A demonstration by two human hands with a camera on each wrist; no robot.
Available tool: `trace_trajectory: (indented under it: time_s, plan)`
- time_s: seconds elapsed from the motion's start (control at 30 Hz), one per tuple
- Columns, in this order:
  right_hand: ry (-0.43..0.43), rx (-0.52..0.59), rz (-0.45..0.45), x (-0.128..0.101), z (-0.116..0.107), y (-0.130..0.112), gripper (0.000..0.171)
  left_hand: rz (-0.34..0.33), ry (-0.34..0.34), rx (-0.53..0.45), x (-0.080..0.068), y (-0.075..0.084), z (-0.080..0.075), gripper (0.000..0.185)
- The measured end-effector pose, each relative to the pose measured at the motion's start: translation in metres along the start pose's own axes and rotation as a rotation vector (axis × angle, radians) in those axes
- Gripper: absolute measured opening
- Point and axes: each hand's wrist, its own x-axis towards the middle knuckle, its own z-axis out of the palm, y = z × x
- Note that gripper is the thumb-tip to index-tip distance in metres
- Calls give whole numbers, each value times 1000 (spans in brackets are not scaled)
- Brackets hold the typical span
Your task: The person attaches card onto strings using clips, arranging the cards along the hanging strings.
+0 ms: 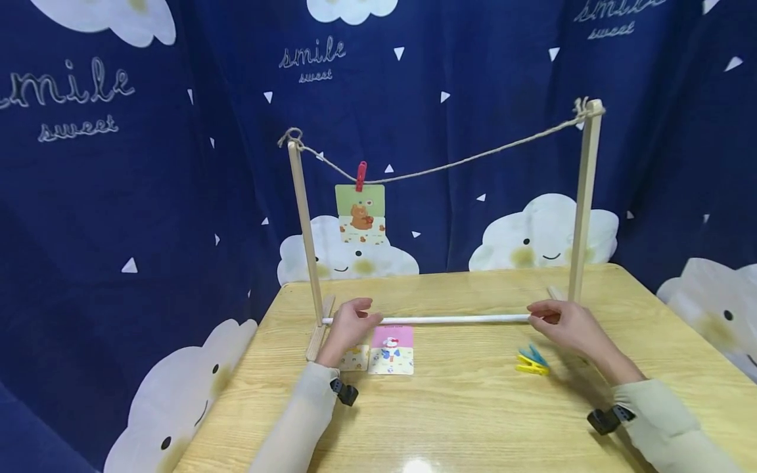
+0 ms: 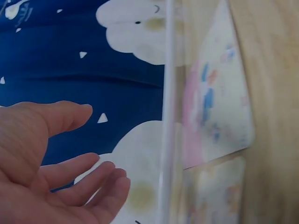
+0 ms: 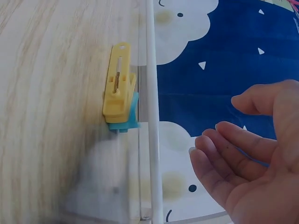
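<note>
Two hands sit at opposite ends of a white rod point(image 1: 426, 320) that lies flat on the wooden table point(image 1: 473, 420), its long axis running left to right across the person's front, between the two upright posts of a small wooden frame point(image 1: 584, 197). The left hand point(image 1: 349, 328) is at the rod's left end, near the left post point(image 1: 306, 230), and the right hand point(image 1: 568, 326) is at its right end, by the foot of the right post. In the head view each hand seems to touch or nearly touch the rod, but the wrist views show both palms open with loosely curved fingers point(image 2: 84, 172) and nothing gripped, the rod point(image 3: 152, 116) a little apart from the right fingers point(image 3: 219, 154); whether any fingertip rests on it I cannot tell. Neither hand is clearly nearer, since each has its own end. Just on the near side of the rod lie two picture cards, a pink card point(image 1: 393, 350) and a smaller card point(image 1: 355, 358) partly under the left hand, and close to the right hand a yellow clothespin point(image 1: 531, 367) stacked on a blue clothespin point(image 1: 535, 355). Above, a string point(image 1: 473, 157) sags between the post tops, and a red clip point(image 1: 361, 176) holds a green bear card point(image 1: 360, 213) on it.
</note>
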Motion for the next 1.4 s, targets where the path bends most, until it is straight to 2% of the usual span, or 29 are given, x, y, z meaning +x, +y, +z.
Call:
trace_trajectory:
  time_s: [0.17,0.53,0.7,0.93,1.4]
  plan:
    - [-11,2,15,-6,3,7,36,-55,-95,26,-8,-6,10,63]
    - [-26,-17,21,-1,4,11,34,-69,-208,61,-14,-9,20,70]
    - [-38,-22,14,-2,5,12,33,-70,-204,106,-14,-11,25,66]
    - [-51,-21,23,-2,6,13,34,-83,-200,221,-8,-13,29,67]
    - [-58,-5,30,-1,8,14,39,-22,-228,263,-2,-19,32,76]
